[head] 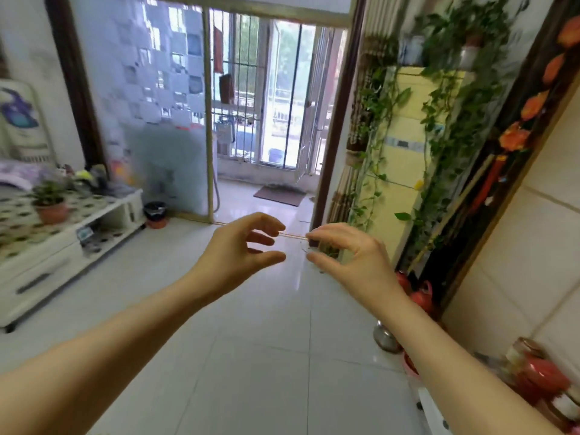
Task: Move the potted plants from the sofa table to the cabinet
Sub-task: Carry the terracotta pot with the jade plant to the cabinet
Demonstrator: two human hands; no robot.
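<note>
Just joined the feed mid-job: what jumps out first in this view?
Two bare hands, left hand and right hand, reach out mid-frame over the tiled floor, fingers curved and holding nothing. On the low white cabinet at left sits a potted plant. Trailing vines cover the yellow fridge at right.

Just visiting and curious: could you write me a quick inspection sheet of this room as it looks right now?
Surface: low white cabinet with patterned top, at left.
Job's things: one potted plant stands on the cabinet.
Clutter: small black bin on the floor; red pots by the right wall.
Hands: left hand and right hand raised, fingers loosely curled, holding nothing.
Cables: nothing seen.
Surroundings: tiled floor, balcony door, trailing vines at right.
</note>
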